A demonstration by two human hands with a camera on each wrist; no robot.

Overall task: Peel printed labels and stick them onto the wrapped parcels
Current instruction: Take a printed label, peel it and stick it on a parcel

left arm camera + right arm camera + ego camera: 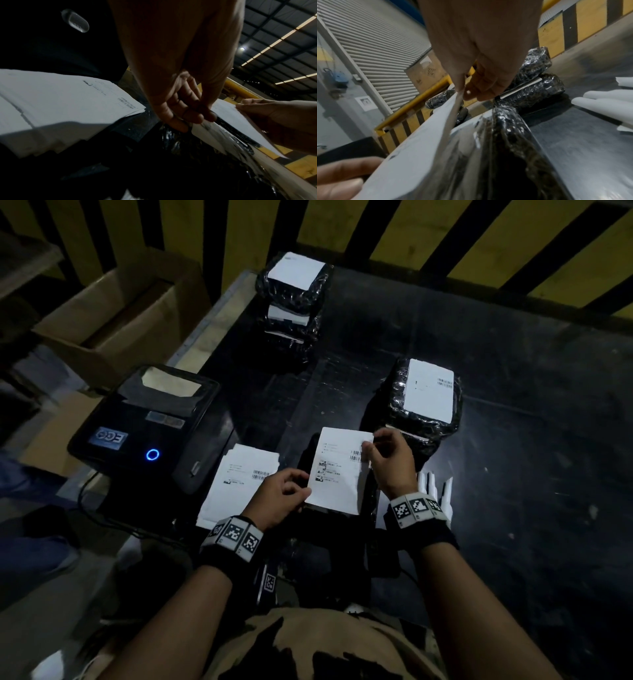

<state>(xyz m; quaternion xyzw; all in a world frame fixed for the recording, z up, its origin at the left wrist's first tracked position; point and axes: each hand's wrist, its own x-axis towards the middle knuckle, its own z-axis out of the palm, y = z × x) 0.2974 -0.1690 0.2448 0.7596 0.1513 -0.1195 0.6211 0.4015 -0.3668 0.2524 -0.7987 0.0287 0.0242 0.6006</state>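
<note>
Head view: left hand (279, 497) and right hand (387, 462) pinch printed label (337, 470) over wrapped parcel (513, 148). Advise lowering squarely, then smoothing outward.

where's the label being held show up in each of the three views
Head: the held label lies at centre, pinched by the left hand at its near-left edge and the right hand at its far-right corner.
Left wrist: lower right, seen edge-on.
Right wrist: lower left to centre, running up to the fingers.
Shared landmark: the black wrapped parcel beneath it.
</note>
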